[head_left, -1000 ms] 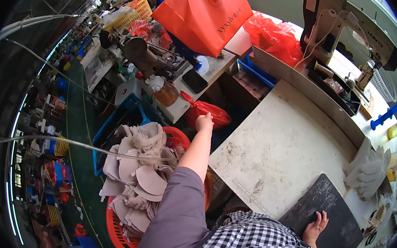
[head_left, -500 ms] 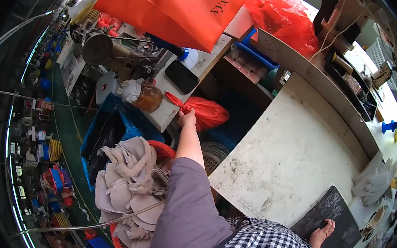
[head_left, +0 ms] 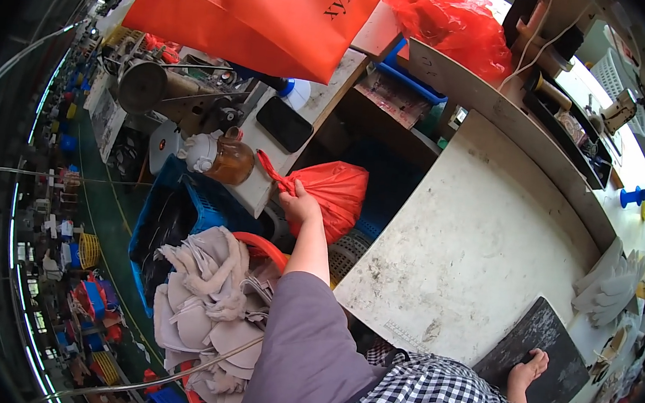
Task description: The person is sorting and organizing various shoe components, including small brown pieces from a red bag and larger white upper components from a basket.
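Observation:
My left hand point(head_left: 300, 203) is closed round the gathered neck of a red plastic bag point(head_left: 337, 191). The bag bulges full and hangs over the gap between two tables; its contents are hidden. A loose tail of the bag points toward the jar of brown liquid point(head_left: 232, 161). My right hand point(head_left: 529, 370) lies on a worn black board point(head_left: 552, 337) at the lower right, fingers stretched out, holding nothing.
A white worktable point(head_left: 464, 245) with a raised rim lies right of the bag. Left stand a blue crate point(head_left: 206, 210) and a red basket point(head_left: 261, 246) heaped with pale fabric pieces point(head_left: 203, 298). A phone point(head_left: 285, 124) lies near the jar. A large red sheet-like bag point(head_left: 255, 11) hangs above.
My left hand has lifted the red bag out from the gap, so more of it shows. My right hand stays on the black board. The view has shifted slightly.

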`<move>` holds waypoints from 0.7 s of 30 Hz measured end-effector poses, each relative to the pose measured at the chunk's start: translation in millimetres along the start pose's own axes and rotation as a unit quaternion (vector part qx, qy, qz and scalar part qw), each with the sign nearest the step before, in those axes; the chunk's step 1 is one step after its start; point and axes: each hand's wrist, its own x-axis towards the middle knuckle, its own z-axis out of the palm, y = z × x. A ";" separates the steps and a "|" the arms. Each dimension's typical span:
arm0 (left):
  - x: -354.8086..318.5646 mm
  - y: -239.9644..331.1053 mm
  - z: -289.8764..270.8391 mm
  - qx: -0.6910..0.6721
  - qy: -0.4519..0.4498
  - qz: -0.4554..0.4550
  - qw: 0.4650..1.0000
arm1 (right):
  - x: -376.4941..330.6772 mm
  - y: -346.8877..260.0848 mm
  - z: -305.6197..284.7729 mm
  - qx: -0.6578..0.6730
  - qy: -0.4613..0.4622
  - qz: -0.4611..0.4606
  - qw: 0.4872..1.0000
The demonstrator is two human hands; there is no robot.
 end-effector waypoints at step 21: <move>-38.2 72.3 -25.8 -0.019 -0.152 0.204 0.967 | -2.2 12.0 13.8 0.047 0.027 -0.002 0.999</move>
